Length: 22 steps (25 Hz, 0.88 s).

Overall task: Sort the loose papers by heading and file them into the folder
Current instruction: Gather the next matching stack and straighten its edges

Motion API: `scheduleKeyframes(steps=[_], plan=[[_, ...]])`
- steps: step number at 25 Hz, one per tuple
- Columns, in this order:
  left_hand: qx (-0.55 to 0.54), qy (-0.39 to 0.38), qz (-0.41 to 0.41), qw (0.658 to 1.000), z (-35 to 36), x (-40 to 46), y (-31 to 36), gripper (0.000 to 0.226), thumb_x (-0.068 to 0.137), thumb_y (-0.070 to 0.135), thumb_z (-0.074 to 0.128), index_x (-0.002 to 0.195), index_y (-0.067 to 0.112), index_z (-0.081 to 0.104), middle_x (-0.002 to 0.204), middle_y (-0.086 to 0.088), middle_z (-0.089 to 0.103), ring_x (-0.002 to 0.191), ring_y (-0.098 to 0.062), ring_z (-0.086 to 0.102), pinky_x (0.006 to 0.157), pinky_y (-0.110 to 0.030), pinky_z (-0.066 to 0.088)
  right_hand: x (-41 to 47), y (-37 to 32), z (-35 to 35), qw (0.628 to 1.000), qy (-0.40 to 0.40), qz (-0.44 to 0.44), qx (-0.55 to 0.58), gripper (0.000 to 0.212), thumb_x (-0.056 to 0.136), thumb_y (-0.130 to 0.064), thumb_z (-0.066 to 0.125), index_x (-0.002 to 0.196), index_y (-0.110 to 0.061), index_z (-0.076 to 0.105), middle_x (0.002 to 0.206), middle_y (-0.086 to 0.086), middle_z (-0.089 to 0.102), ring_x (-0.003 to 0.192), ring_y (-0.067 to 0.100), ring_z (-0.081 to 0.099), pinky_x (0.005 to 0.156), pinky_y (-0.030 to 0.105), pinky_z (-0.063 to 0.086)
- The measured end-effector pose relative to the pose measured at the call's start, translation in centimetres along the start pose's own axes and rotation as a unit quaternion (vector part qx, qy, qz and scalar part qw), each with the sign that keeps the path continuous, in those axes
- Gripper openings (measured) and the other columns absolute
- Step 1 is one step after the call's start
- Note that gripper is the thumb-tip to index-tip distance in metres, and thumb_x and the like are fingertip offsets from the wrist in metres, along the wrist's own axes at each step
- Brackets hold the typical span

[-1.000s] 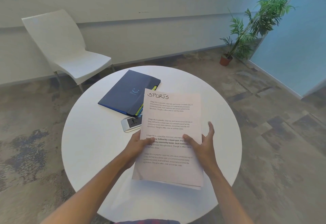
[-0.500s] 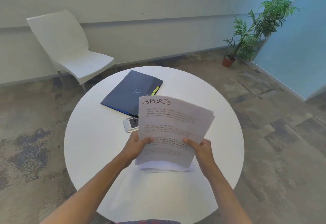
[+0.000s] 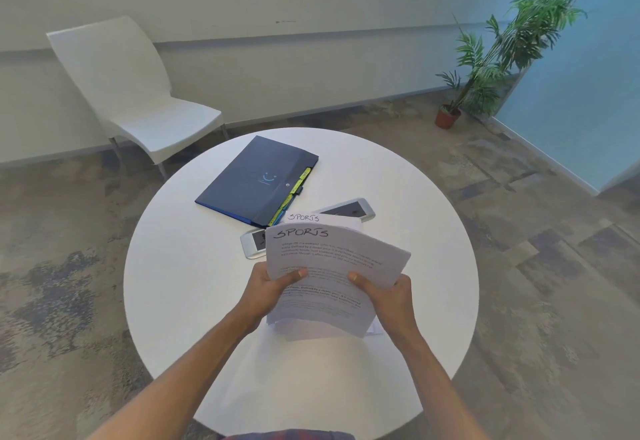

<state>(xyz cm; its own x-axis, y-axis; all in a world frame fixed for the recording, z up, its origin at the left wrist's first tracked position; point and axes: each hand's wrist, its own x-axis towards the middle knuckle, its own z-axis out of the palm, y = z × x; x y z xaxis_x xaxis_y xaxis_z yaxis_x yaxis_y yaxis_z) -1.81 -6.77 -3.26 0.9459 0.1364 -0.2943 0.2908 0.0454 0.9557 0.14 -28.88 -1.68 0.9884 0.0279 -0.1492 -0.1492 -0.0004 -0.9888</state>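
I hold a stack of white papers (image 3: 332, 259) above the middle of the round white table (image 3: 180, 266). The top sheet is headed SPORTS, and a second sheet (image 3: 304, 218) headed SPORTS peeks out behind it. My left hand (image 3: 268, 289) grips the stack's left edge, thumb on top. My right hand (image 3: 391, 296) grips the right edge, and the sheets curl upward there. A closed dark blue folder (image 3: 256, 180) with yellow and green tabs lies on the far side of the table.
Two silver phones lie on the table, one (image 3: 252, 244) left of the papers and one (image 3: 349, 209) behind them. A white chair (image 3: 138, 93) stands beyond the table at the left. A potted plant (image 3: 485, 65) stands at the far right by a blue wall.
The stack was lying flat on the table under my hands. Both hands have lifted it and tilted it toward me, bending the right side and uncovering the second phone.
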Motion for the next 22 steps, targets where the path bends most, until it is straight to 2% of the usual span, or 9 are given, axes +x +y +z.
scheduleKeyframes(steps=[4,8,12,14,16,18,22], plan=[[-0.016,-0.002,-0.005,1.0,0.2,-0.3,-0.3,0.029,0.082,0.026,0.076,0.11,0.031,0.07,0.1,0.007,0.077,0.098,-0.028,0.068,0.088,-0.047,0.056,-0.2,0.9,-0.1,1.0,-0.014,0.012,0.01,0.02,0.081,-0.003,0.079,0.097,-0.014,0.073,0.089,-0.004,0.079,0.077,0.012,0.074,0.063,0.021,0.057],[-0.078,0.003,-0.014,0.997,0.1,0.2,0.4,0.025,0.086,0.014,0.073,0.111,0.013,0.072,0.103,-0.005,0.077,0.097,-0.033,0.071,0.087,-0.048,0.058,-0.4,2.0,-0.1,0.999,-0.019,0.031,-0.017,0.016,0.083,-0.014,0.079,0.097,-0.007,0.077,0.091,0.002,0.08,0.083,0.019,0.076,0.069,0.027,0.06],[-0.137,-0.023,-0.09,0.986,-0.1,1.2,1.3,0.033,0.085,0.009,0.072,0.117,0.006,0.067,0.108,-0.012,0.075,0.099,-0.032,0.072,0.085,-0.046,0.059,-0.3,2.3,-0.6,0.995,-0.039,0.061,-0.066,0.019,0.086,-0.025,0.077,0.092,-0.008,0.078,0.087,0.004,0.08,0.082,0.024,0.077,0.07,0.036,0.061],[-0.144,-0.061,-0.127,0.98,-0.3,1.7,1.1,0.036,0.085,0.009,0.072,0.12,0.008,0.066,0.113,-0.013,0.073,0.104,-0.034,0.07,0.091,-0.049,0.056,-0.3,2.1,-1.2,0.993,-0.046,0.075,-0.074,0.019,0.086,-0.026,0.077,0.093,-0.008,0.078,0.088,0.006,0.08,0.083,0.026,0.077,0.075,0.042,0.062],[-0.143,-0.104,-0.158,0.972,-0.4,2.0,0.6,0.036,0.086,0.011,0.07,0.122,0.009,0.065,0.117,-0.013,0.072,0.108,-0.034,0.068,0.094,-0.049,0.054,-0.1,2.2,-2.0,0.993,-0.036,0.093,-0.061,0.02,0.085,-0.024,0.077,0.096,-0.007,0.077,0.09,0.006,0.079,0.084,0.026,0.077,0.079,0.043,0.062],[-0.116,-0.131,-0.171,0.97,0.1,1.8,-0.2,0.031,0.089,0.011,0.067,0.119,0.009,0.065,0.117,-0.012,0.072,0.105,-0.033,0.07,0.089,-0.045,0.057,0.3,2.7,-2.7,0.993,0.003,0.112,-0.043,0.021,0.085,-0.022,0.077,0.102,-0.009,0.076,0.094,0.005,0.079,0.087,0.024,0.076,0.082,0.042,0.061],[-0.054,-0.134,-0.143,0.979,2.0,1.2,-2.1,0.021,0.092,0.01,0.065,0.112,0.007,0.068,0.109,-0.013,0.075,0.094,-0.03,0.073,0.079,-0.041,0.059,0.7,3.5,-3.7,0.984,0.05,0.168,0.003,0.021,0.088,-0.015,0.073,0.109,-0.01,0.073,0.102,0.006,0.078,0.094,0.025,0.075,0.087,0.042,0.059]])
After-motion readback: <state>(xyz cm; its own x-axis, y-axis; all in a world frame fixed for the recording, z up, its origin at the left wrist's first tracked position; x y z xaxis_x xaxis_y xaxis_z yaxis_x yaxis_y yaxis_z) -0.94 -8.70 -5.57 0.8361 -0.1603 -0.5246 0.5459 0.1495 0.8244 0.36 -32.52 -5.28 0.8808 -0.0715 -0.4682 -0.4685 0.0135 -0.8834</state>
